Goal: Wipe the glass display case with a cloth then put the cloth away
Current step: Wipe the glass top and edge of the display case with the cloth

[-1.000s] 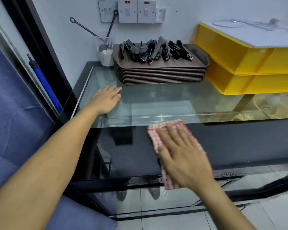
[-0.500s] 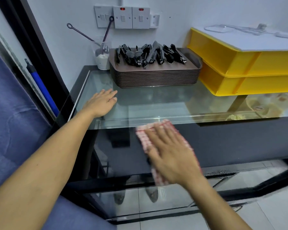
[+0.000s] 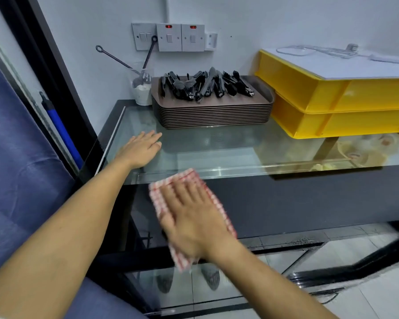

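Two hands in view, both flat. Right hand (image 3: 191, 224) lies with fingers straight and spread over a red-and-white checked cloth (image 3: 189, 180), pressing it against the front glass pane of the glass display case (image 3: 240, 155), just under the top front edge. The hand and cloth are motion-blurred, so I judge a wiping stroke is in progress. Left hand (image 3: 141, 150) rests palm down on the glass top near its left end, fingers straight and close together, holding nothing; it looks like a brace.

Status, judged from this view: wiping is under way on the upper left part of the front pane. No streaks, smears or wet trails are legible on the glass, so I cannot tell how much of the front or top is already cleaned. The right-hand stretch of the front and the lower pane near the floor are well apart from the cloth.

The rear of the top carries a stack of brown trays (image 3: 213, 111) loaded with black tongs (image 3: 205, 85), and stacked yellow crates (image 3: 341, 107) to the right; glass under these is not reachable as they stand.

Left to do: finish the wipe, then put the cloth away. No obvious storage spot for it is visible.
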`<state>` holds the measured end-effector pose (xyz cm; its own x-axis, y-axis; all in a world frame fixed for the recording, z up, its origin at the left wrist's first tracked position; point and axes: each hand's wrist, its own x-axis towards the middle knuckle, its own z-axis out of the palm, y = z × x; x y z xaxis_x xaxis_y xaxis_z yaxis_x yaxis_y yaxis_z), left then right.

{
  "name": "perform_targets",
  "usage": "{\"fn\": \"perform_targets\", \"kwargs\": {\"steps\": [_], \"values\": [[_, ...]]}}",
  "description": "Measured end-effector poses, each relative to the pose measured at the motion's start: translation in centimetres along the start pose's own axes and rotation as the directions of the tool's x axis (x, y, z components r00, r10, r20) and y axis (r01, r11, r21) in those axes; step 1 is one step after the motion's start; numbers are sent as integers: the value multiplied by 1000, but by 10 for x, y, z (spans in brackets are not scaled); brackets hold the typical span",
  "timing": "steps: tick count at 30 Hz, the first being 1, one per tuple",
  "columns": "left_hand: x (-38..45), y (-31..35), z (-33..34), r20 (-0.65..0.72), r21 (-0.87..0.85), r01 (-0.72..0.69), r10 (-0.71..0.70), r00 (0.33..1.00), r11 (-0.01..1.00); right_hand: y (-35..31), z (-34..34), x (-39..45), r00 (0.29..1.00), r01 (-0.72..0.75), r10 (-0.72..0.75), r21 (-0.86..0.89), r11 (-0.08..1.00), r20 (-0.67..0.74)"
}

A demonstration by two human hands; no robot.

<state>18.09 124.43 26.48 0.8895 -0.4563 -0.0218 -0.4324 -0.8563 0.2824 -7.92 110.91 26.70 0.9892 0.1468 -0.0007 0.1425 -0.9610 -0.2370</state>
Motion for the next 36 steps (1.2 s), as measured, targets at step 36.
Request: {"fn": "perform_targets", "kwargs": {"steps": [36], "values": [[5,-2,5,-50,-12,31,-32,998,999,110,-29,149,952,-302,302,-4,953,-39]]}}
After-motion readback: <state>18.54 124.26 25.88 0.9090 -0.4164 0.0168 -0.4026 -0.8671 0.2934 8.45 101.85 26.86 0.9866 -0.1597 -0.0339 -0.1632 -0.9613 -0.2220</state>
